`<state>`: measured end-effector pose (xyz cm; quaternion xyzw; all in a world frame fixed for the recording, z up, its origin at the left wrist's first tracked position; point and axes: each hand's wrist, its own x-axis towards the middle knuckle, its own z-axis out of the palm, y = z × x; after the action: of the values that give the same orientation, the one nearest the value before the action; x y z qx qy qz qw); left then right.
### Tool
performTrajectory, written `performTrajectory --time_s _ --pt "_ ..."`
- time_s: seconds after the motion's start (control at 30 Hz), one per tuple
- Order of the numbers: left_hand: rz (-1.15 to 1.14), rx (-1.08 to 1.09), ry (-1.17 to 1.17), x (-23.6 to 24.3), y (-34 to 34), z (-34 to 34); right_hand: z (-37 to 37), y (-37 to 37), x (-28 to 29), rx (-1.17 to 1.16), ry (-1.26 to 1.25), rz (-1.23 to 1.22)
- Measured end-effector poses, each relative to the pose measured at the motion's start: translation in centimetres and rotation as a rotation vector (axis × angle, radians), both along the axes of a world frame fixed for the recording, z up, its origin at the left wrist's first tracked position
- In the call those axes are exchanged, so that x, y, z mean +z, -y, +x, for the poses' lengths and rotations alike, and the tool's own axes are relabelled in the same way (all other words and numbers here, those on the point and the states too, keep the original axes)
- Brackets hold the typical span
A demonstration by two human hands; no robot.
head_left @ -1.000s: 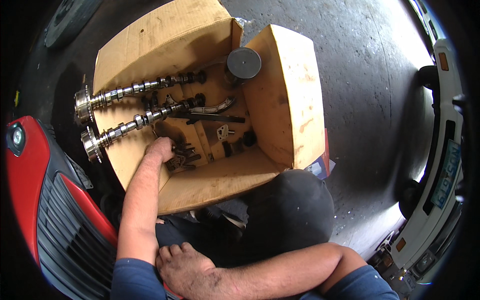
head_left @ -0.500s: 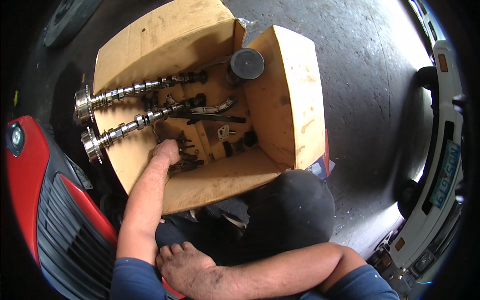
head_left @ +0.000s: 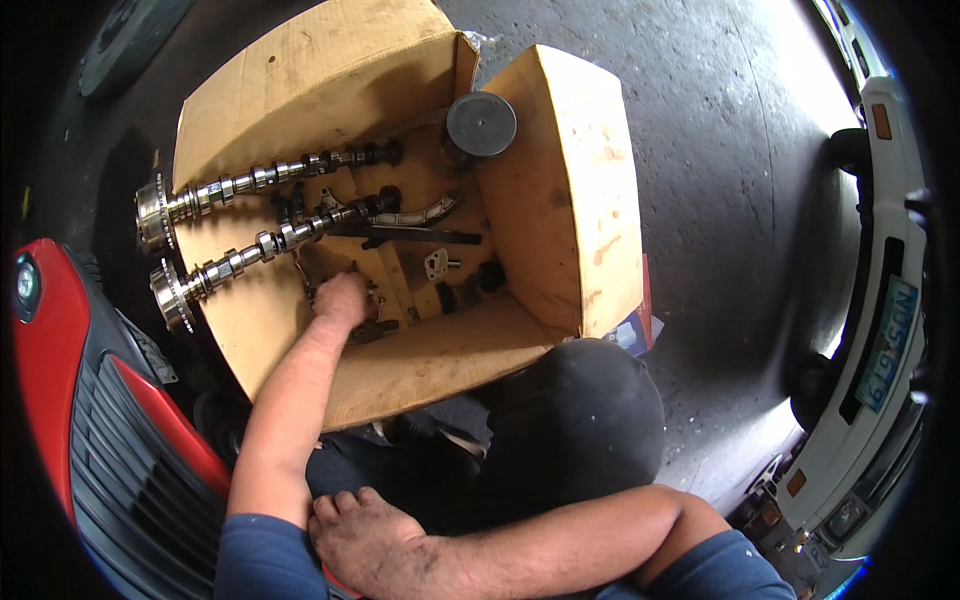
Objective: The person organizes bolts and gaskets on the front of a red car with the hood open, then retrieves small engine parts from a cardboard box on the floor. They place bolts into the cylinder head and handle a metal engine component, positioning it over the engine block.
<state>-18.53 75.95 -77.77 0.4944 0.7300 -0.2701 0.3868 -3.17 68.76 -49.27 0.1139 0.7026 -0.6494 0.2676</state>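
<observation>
My left hand (head_left: 343, 297) reaches down into an open cardboard box (head_left: 410, 385), its fingers curled among small dark metal parts (head_left: 372, 330) on the bottom. Whatever the fingertips hold is hidden under the hand. My right arm crosses in front of me, and my right hand (head_left: 365, 540) rests against my left arm near the elbow, fingers a little apart and holding nothing. Two camshafts, an upper one (head_left: 268, 177) and a lower one (head_left: 265, 246), lean across the box's left edge, their toothed ends sticking out. A curved metal guide (head_left: 425, 213) and a dark straight bar (head_left: 425, 236) lie beyond my left hand.
A dark cylinder (head_left: 481, 125) stands in the box's far right corner. A small light metal bracket (head_left: 438, 264) lies right of my left hand. Close at left is a red car front (head_left: 50, 340); a white vehicle (head_left: 890, 200) stands at right on the dark floor (head_left: 715, 200).
My left hand has shifted slightly right and away from me over the small parts. The box and camshafts appear a little further left in the view. My right hand stays on my left arm.
</observation>
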Motion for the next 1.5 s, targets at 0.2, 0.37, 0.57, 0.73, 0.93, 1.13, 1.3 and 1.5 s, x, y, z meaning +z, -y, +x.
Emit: performTrajectory --time_s 0.2,0.37,0.57,0.73,0.93,1.13,1.3,1.5 --pt "0.057 0.151 -0.003 2.1 -0.3 -2.1 0.4 -1.7 0.8 -0.015 -0.038 0.002" --pt "-0.015 -0.057 0.018 0.6 -0.9 2.0 0.3 -1.5 0.6 -0.336 -0.110 -0.049" --pt "-0.008 -0.004 -0.024 1.1 -0.1 0.0 0.3 -4.0 1.8 0.094 -0.015 -0.066" --pt "0.058 0.087 -0.098 1.9 -0.4 -0.9 0.1 -5.2 2.6 0.170 -0.042 -0.049" --pt "0.022 -0.282 0.100 -2.3 -0.6 5.7 0.4 -6.8 4.2 0.211 -0.043 0.116" --pt "-0.004 -0.085 0.127 -3.4 0.2 7.0 1.1 -9.3 4.9 0.276 -0.004 0.025" --pt "-0.007 -0.107 0.183 -3.1 0.1 6.5 0.4 -7.2 4.0 0.171 0.055 0.085" --pt "-0.062 -0.105 0.243 -1.6 0.0 2.8 1.2 -6.9 3.6 0.108 -0.050 0.075"
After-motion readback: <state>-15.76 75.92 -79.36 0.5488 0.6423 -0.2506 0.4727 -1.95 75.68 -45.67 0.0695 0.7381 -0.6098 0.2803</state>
